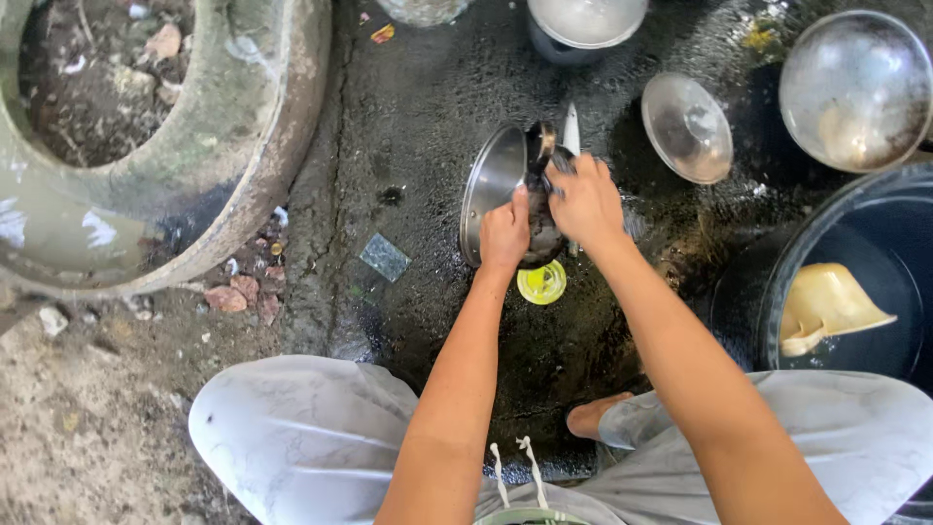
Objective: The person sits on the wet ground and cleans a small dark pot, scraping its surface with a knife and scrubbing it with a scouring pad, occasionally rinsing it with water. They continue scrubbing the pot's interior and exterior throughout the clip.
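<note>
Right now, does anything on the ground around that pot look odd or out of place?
Yes. A knife lies on the wet ground just behind the blackened pot that the left hand and right hand hold. Broken shards lie scattered beside the big concrete ring.

Open wet floor (408,126) left of the steel pot (496,190); only a small glass shard (385,257) lies there. Further left, the concrete ring (262,146) blocks. Right side crowded: glass lid (686,126), steel bowl (855,89), dark basin (855,282). Yellow lid (541,282) sits just below the hands (544,219).
</note>
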Tool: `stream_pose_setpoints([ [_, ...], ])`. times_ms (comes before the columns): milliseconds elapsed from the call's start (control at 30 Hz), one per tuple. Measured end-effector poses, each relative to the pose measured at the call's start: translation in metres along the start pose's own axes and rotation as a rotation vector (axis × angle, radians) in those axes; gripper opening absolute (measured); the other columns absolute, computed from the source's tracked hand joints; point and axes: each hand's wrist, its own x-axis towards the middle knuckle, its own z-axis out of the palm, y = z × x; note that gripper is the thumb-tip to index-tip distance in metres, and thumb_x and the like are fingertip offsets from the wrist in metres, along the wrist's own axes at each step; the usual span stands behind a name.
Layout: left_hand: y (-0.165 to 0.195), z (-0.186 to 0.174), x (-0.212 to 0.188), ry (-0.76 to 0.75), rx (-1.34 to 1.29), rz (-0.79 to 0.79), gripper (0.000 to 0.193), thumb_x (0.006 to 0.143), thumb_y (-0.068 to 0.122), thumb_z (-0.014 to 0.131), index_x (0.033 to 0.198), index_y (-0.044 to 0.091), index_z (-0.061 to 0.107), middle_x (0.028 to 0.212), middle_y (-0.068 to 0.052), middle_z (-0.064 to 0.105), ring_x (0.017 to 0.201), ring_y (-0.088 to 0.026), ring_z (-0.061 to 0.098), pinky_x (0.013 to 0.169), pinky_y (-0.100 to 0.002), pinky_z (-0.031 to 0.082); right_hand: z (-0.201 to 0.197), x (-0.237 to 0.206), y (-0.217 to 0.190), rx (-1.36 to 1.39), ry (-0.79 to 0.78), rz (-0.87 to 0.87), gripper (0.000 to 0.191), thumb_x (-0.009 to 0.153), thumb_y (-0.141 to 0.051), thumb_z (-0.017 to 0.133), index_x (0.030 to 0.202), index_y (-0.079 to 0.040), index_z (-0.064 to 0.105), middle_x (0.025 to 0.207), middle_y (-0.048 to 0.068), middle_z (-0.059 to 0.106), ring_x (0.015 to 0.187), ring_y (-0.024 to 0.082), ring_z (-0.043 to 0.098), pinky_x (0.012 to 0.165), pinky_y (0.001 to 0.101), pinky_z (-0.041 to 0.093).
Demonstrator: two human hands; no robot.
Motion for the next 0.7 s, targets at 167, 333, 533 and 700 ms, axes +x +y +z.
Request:
stream_pose_setpoints([
  [167,-0.001,0.001,0.002,-0.035,0.029,-0.028,0.071,0.103,0.055,0.038,0.079,-0.002,0.073,0.077,-0.032,0.067,0.079,-0.053,0.065,0.078,-0.058,0.048,-0.003,-0.002,0.003,-0.058,-0.044,-0.035,0.044,0.078,-0.014,0.072,0.121,-0.019,0.076,0.115,0.015,0.060,0.105,0.037,0.057,0.090,0.0465,0.052],
  [333,-0.003,0.001,0.003,-0.049,0.070,-0.019,0.074,0.105,0.056,0.037,0.078,-0.004,0.072,0.077,-0.033,0.066,0.078,-0.052,0.066,0.078,-0.057,0.049,-0.015,0.001,-0.002,-0.046,-0.011,-0.076,0.046,0.079,-0.014,0.072,0.125,-0.018,0.076,0.115,0.014,0.060,0.105,0.036,0.056,0.090,0.0455,0.052],
  [533,-0.004,0.003,0.006,-0.023,0.055,-0.011,0.072,0.104,0.054,0.038,0.080,-0.004,0.073,0.078,-0.033,0.066,0.077,-0.052,0.065,0.075,-0.058,0.049,-0.020,-0.003,-0.012,-0.151,0.010,-0.112,0.046,0.079,-0.017,0.073,0.125,-0.015,0.075,0.114,0.016,0.059,0.107,0.036,0.056,0.088,0.0449,0.051],
  [700,-0.007,0.003,0.005,-0.010,0.119,0.032,0.070,0.105,0.053,0.038,0.083,-0.002,0.075,0.076,-0.032,0.066,0.076,-0.052,0.065,0.076,-0.058,0.050,-0.012,-0.011,0.003,-0.126,0.007,-0.036,0.048,0.078,-0.017,0.073,0.126,-0.015,0.075,0.112,0.017,0.058,0.104,0.038,0.056,0.086,0.0475,0.051],
])
